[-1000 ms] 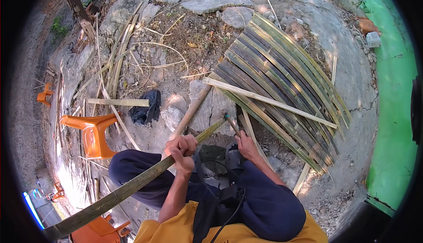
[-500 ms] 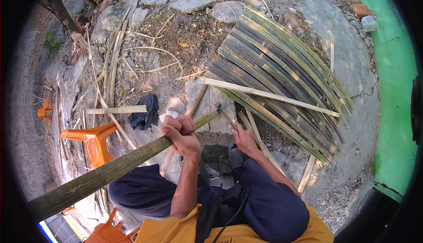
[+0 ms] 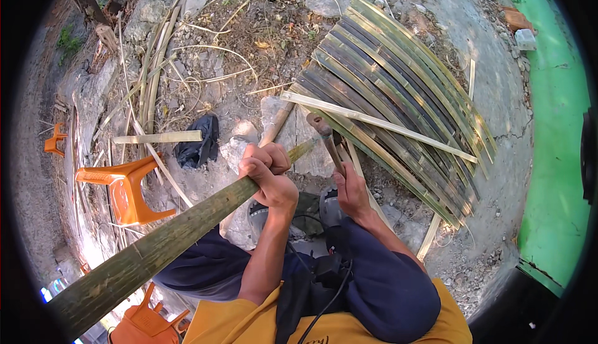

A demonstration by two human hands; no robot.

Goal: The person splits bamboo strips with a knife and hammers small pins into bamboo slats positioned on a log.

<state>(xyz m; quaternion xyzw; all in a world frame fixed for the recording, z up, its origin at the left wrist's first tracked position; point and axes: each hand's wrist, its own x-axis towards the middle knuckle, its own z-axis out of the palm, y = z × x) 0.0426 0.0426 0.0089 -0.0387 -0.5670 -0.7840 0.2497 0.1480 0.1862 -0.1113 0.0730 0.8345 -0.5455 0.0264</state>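
Note:
My left hand (image 3: 270, 176) is wrapped round a long green-brown bamboo pole (image 3: 180, 229) near its far end. The pole slants from the lower left up toward the middle. In my right hand (image 3: 352, 189) is a short-handled tool (image 3: 330, 148) with a rounded brown head, held upright just beyond the pole's tip. The head is beside the tip; I cannot tell whether they touch. A pale stone slab (image 3: 299, 133) lies under the pole's end, with a round wooden stick (image 3: 276, 126) on it.
Split bamboo strips (image 3: 386, 107) lie side by side at the right, a pale strip (image 3: 386, 123) across them. At left are an orange plastic stool (image 3: 128, 188), a black bag (image 3: 197, 143) and loose strips (image 3: 159, 73). A green wall (image 3: 557, 138) stands far right.
My right hand has raised the tool, its head now higher and nearer the camera. My left hand and the pole's far end have shifted right and slightly up.

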